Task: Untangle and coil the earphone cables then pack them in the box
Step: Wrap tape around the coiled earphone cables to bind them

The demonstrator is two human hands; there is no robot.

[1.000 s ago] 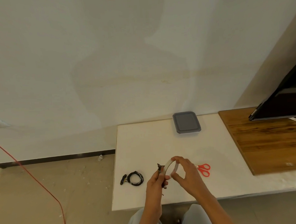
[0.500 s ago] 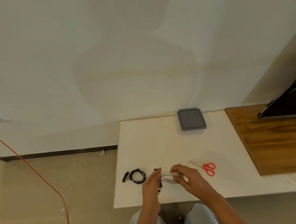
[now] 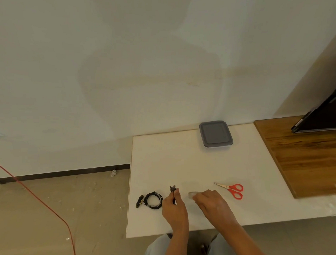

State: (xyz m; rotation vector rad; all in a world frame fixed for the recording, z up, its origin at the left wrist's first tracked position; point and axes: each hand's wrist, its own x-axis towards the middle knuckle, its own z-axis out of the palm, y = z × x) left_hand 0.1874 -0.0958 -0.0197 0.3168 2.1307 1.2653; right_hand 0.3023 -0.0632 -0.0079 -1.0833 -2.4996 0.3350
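Note:
My left hand (image 3: 174, 207) pinches a small bundle of black earphone cable (image 3: 172, 190) upright above the white table (image 3: 183, 161). My right hand (image 3: 211, 202) grips a roll of pale tape (image 3: 192, 194), low at the table and mostly hidden under its fingers. A second black earphone cable (image 3: 152, 200) lies coiled near the table's left edge, just left of my left hand. The grey lidded box (image 3: 215, 134) sits shut at the far edge, by the wall.
Red-handled scissors (image 3: 232, 189) lie right of my right hand. A brown wooden board (image 3: 305, 157) adjoins the table on the right, with a dark screen (image 3: 323, 116) above it. A red cord (image 3: 42, 200) crosses the floor at left.
The tape roll, held up on edge between both hands a second ago, has come down to the table in my right hand. My left hand has drawn apart from it with the cable bundle.

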